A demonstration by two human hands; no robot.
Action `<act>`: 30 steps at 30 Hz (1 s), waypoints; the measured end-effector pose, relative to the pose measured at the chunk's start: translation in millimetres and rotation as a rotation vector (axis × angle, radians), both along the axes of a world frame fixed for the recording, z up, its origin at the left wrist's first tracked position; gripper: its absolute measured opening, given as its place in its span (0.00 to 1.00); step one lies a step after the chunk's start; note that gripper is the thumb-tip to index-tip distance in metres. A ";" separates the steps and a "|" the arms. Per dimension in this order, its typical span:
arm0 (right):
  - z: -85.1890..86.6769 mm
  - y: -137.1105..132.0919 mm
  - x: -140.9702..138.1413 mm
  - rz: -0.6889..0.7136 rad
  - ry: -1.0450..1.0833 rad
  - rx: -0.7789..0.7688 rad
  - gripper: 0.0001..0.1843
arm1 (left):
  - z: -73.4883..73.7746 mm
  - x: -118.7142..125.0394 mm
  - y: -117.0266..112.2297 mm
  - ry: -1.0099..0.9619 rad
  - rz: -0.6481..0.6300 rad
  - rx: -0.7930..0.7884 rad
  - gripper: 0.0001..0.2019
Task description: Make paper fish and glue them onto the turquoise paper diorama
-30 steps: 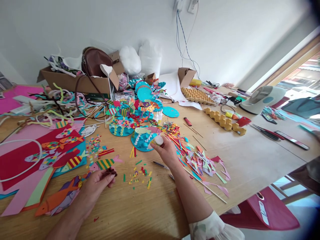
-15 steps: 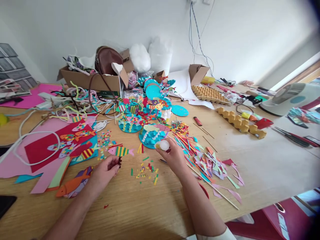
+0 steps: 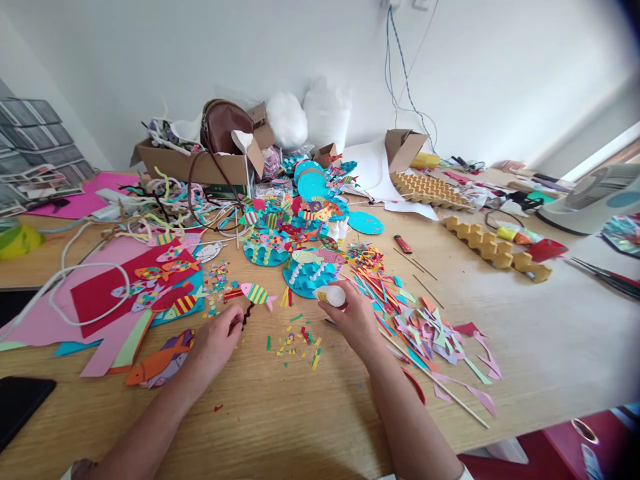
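Note:
In the head view, my left hand is closed with its fingertips pinching a dark, wavy stem. At the stem's upper end is a paper fish, striped yellow and green with a pink head and tail. My right hand is wrapped around a small white bottle, its round end facing me and a label on its side. Tiny paper scraps lie on the table between the hands. Just beyond the bottle stands a blue disc with wavy blue pieces and fish on it.
Further paper fish lie on coloured sheets at left. A phone-like black object is near the left edge. Right of my right hand are paper offcuts, a long stick and an egg-carton strip. A cardboard box stands at the back.
The striped fish has tilted, its tail end now lower, and has shifted slightly right. Both hands keep their grips. The whole view has swung a little to the left.

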State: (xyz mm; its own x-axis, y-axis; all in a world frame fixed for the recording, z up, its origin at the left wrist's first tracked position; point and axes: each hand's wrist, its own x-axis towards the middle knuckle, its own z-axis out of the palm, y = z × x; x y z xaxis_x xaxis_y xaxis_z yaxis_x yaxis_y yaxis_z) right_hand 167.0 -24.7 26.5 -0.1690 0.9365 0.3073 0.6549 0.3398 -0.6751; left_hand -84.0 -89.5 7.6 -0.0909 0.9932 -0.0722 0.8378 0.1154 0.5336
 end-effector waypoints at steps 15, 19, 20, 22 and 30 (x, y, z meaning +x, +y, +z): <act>-0.9 1.9 1.4 -0.054 0.048 -0.030 0.12 | 33.1 31.5 4.5 0.181 -0.385 0.276 0.19; -2.7 4.3 1.9 -0.064 0.099 -0.032 0.12 | 31.9 75.9 26.0 0.244 -0.598 0.173 0.18; -3.2 5.1 2.2 -0.061 0.119 -0.035 0.13 | 29.2 84.1 32.2 0.272 -0.615 0.144 0.17; -4.2 6.6 2.9 -0.056 0.159 -0.048 0.14 | 22.3 95.3 43.8 0.309 -0.613 0.110 0.17; -2.8 7.3 4.3 -0.110 0.136 -0.011 0.14 | -0.5 101.8 64.1 0.354 -0.575 0.091 0.15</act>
